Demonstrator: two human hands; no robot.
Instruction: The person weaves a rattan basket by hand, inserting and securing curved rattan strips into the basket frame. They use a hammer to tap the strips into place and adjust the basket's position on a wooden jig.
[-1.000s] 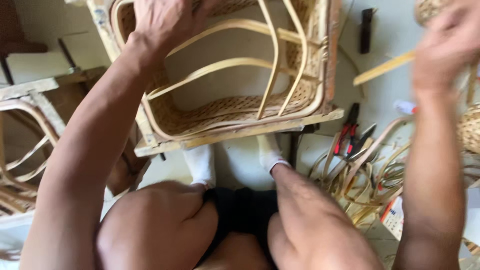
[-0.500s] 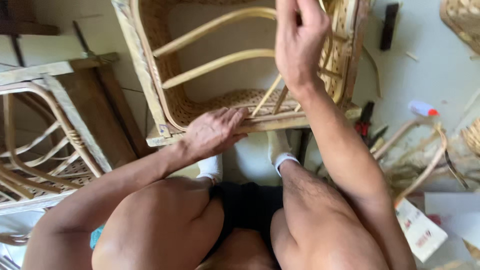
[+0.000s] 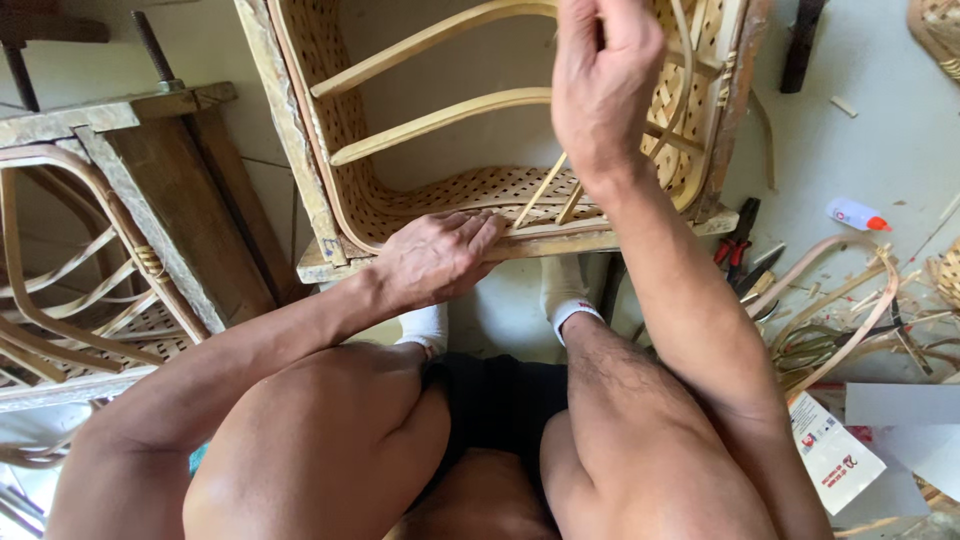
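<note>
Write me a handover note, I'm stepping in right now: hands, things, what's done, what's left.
Left hand: flat on the chair frame front rail, steadying it.
Right hand: raised, grip pinched on a cane strip that runs down to the rail.
Woven cane lines the frame's inside.
Pliers and loose cane lie on the floor to the right.
Left: the held strip is still loose.

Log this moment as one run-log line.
left hand: pressing woven cane chair frame | right hand: raised, pinching thin cane strand
</note>
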